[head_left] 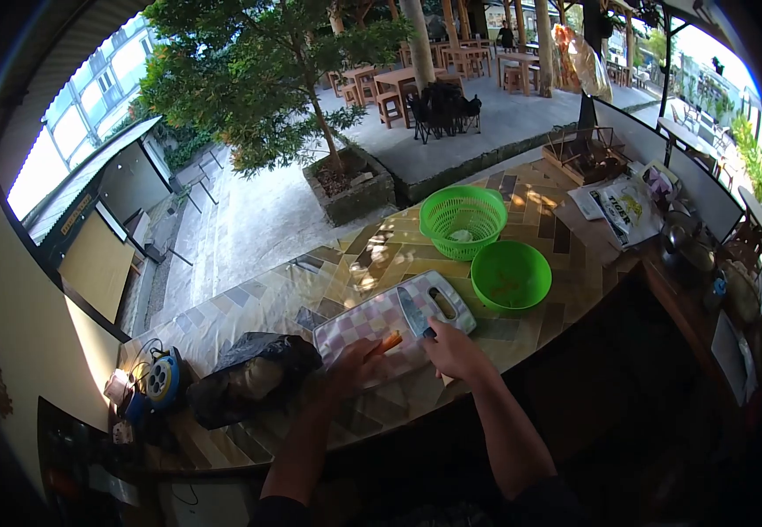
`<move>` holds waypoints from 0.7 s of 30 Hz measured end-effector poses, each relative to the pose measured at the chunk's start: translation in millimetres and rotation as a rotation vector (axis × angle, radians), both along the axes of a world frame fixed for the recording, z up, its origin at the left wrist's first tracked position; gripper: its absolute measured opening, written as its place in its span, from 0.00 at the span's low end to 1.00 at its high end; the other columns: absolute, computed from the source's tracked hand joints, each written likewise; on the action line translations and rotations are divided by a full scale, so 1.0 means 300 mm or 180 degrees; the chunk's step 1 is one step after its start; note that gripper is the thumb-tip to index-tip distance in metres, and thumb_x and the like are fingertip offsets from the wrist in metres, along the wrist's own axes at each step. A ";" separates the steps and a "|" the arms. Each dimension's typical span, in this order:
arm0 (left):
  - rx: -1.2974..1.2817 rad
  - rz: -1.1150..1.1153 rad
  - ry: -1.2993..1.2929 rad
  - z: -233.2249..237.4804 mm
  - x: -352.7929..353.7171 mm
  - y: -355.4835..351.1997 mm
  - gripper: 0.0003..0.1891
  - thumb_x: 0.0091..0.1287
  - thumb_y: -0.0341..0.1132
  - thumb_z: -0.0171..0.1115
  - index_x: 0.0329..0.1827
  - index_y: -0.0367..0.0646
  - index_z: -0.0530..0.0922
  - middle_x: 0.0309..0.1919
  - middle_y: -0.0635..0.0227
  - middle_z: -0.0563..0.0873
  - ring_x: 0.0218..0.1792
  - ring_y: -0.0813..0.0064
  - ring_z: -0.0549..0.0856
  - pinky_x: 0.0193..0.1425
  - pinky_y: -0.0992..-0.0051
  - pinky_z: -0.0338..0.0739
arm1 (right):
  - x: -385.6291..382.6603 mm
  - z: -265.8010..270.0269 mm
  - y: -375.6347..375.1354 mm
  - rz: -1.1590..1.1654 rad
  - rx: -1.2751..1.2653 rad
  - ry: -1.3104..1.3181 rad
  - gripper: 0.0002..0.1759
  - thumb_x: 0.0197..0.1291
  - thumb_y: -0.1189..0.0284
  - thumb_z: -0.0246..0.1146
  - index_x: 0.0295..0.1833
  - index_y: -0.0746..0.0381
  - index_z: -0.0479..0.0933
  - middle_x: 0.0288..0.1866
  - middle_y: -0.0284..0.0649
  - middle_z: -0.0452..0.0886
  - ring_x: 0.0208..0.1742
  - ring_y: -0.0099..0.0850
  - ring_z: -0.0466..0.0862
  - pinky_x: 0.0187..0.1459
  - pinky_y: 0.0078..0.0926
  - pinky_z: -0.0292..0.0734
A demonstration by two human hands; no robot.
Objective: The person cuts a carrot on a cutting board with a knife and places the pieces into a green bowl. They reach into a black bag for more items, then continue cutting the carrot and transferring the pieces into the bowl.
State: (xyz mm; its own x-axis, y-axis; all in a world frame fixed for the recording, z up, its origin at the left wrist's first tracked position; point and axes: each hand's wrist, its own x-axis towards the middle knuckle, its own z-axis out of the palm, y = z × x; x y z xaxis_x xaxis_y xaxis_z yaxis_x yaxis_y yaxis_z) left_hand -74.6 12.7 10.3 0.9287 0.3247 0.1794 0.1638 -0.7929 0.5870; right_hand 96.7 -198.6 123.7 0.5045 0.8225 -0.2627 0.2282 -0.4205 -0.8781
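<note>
My left hand holds an orange carrot piece down on a checkered cutting board that lies on the tiled counter. My right hand grips the dark handle of a knife, whose blade points away from me across the board, just right of the carrot. The board has a handle slot at its far right end.
A green bowl and a green mesh basket stand past the board. A black plastic bag lies to the left, a blue cable reel beyond it. Papers, a wooden tray and a kettle sit at the right.
</note>
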 end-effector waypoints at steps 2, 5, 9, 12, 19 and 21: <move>-0.0114 0.0032 -0.0195 -0.033 -0.006 0.000 0.18 0.72 0.36 0.65 0.61 0.38 0.82 0.48 0.51 0.85 0.53 0.51 0.85 0.59 0.57 0.78 | 0.036 0.032 -0.018 0.0027 0.0204 0.0057 0.34 0.71 0.71 0.54 0.81 0.68 0.62 0.32 0.45 0.82 0.21 0.29 0.82 0.30 0.33 0.80; 0.0127 0.0041 -0.0298 -0.050 0.008 -0.003 0.18 0.72 0.37 0.65 0.61 0.37 0.82 0.49 0.52 0.85 0.55 0.51 0.84 0.62 0.58 0.77 | 0.038 0.024 -0.040 -0.0086 0.0356 0.0114 0.34 0.69 0.70 0.56 0.78 0.72 0.63 0.38 0.52 0.86 0.22 0.32 0.83 0.30 0.34 0.82; -0.0111 0.0365 0.0114 0.012 0.014 -0.046 0.17 0.72 0.38 0.64 0.60 0.40 0.83 0.52 0.55 0.84 0.57 0.52 0.82 0.65 0.58 0.76 | 0.029 -0.097 -0.060 -0.0212 0.0603 0.0241 0.34 0.70 0.71 0.58 0.79 0.70 0.64 0.38 0.47 0.85 0.22 0.29 0.82 0.28 0.31 0.80; 0.0430 0.0368 0.0105 -0.037 0.030 -0.024 0.16 0.71 0.38 0.65 0.58 0.43 0.83 0.53 0.58 0.83 0.58 0.52 0.82 0.66 0.58 0.76 | 0.031 -0.177 -0.085 -0.0196 0.0542 0.0475 0.32 0.71 0.70 0.60 0.77 0.70 0.66 0.42 0.47 0.84 0.22 0.27 0.82 0.27 0.29 0.80; 0.0338 0.0286 -0.0100 -0.006 0.078 -0.050 0.16 0.68 0.38 0.68 0.56 0.42 0.84 0.51 0.58 0.84 0.58 0.53 0.83 0.64 0.59 0.77 | 0.033 -0.319 -0.124 -0.0580 0.0851 0.0494 0.29 0.71 0.71 0.62 0.73 0.70 0.67 0.45 0.45 0.82 0.22 0.23 0.79 0.26 0.26 0.76; 0.0289 0.0298 -0.0192 -0.016 0.081 -0.050 0.16 0.68 0.37 0.67 0.56 0.42 0.84 0.51 0.58 0.84 0.58 0.53 0.83 0.63 0.59 0.78 | 0.028 -0.329 -0.132 -0.0627 0.0962 0.0494 0.27 0.70 0.71 0.62 0.71 0.68 0.67 0.47 0.45 0.82 0.22 0.23 0.79 0.25 0.26 0.76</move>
State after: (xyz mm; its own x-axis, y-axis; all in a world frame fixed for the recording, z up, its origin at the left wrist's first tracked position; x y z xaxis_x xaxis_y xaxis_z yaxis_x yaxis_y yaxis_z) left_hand -50.1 -2.5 5.6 0.8816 0.3893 0.2667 0.2061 -0.8261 0.5245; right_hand 105.1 -238.2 25.1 0.6337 0.7659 -0.1092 0.0236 -0.1602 -0.9868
